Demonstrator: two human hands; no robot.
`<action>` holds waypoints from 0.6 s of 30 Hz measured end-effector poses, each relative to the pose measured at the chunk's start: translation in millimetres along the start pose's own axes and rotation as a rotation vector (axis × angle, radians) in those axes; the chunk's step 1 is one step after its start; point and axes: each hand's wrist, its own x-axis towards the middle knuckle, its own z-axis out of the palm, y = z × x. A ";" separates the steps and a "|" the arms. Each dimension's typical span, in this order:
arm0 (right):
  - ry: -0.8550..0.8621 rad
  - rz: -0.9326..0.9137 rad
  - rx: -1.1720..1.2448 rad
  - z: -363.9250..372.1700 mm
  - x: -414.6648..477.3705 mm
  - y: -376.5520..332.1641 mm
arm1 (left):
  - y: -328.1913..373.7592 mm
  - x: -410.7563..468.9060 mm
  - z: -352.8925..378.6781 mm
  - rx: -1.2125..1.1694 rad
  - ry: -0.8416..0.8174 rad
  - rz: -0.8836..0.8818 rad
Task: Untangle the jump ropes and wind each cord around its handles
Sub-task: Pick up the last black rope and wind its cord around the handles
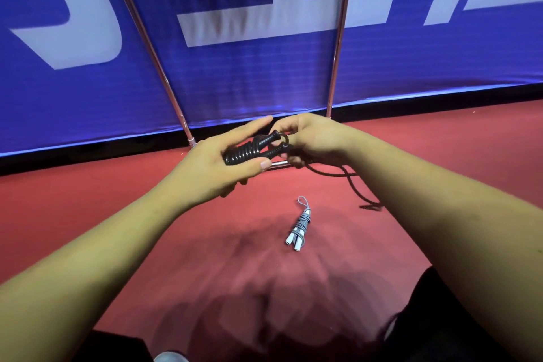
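My left hand [232,156] holds the two black handles of a jump rope [249,148] side by side, thumb under them, with black cord coiled round them. My right hand [305,138] pinches the black cord at the handles' cord end. The loose black cord [352,188] trails down from my right hand to the red floor on the right. A grey jump rope [299,226], its cord wound round its white handles, lies on the floor below my hands.
A blue banner [249,67] on a metal frame [338,38] stands close in front, its base bar [279,163] on the red floor [117,200] just behind my hands. Dark trousers show at the bottom right and bottom left.
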 end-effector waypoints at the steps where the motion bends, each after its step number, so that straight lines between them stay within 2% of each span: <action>1: -0.023 0.017 0.023 2.9 0.9 2.7 | -1.1 0.1 -1.4 -0.012 0.030 0.015; 5: -0.124 0.051 0.022 14.8 -1.2 4.7 | -9.2 4.6 -6.7 -0.031 0.231 -0.017; 8: -0.161 0.093 -0.021 23.3 -3.9 1.7 | -17.1 7.1 -11.8 0.004 0.264 -0.055; 13: -0.083 0.113 -0.279 40.5 -8.0 -11.0 | -32.6 8.6 -18.0 0.199 0.178 -0.122; 18: -0.061 -0.024 -0.709 44.3 -10.9 -26.9 | -40.5 10.5 -21.6 0.425 0.024 -0.125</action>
